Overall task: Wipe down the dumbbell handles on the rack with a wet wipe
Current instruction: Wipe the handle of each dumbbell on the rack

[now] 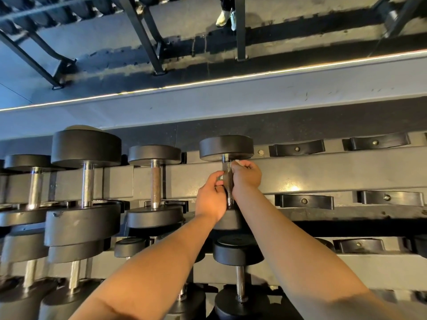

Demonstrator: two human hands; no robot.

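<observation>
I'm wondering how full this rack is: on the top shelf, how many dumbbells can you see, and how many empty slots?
Dumbbells: 4
Empty slots: 2
Total: 6

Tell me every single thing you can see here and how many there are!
Top-row dumbbells: four, black ends with metal handles, upper shelf, left to middle.
Lower dumbbells: at least four, black, shelf beneath.
Rack: one, grey, across the middle.
Empty cradles: at least five, black, rack's right side.
Wet wipe: one, white, at the right fingertips.
Light strip: one, glowing, above the rack.
Shoes: two, pale, top edge.
Left hand: one, gripping the fourth dumbbell's handle low.
Right hand: one, holding the wipe against that handle.
</observation>
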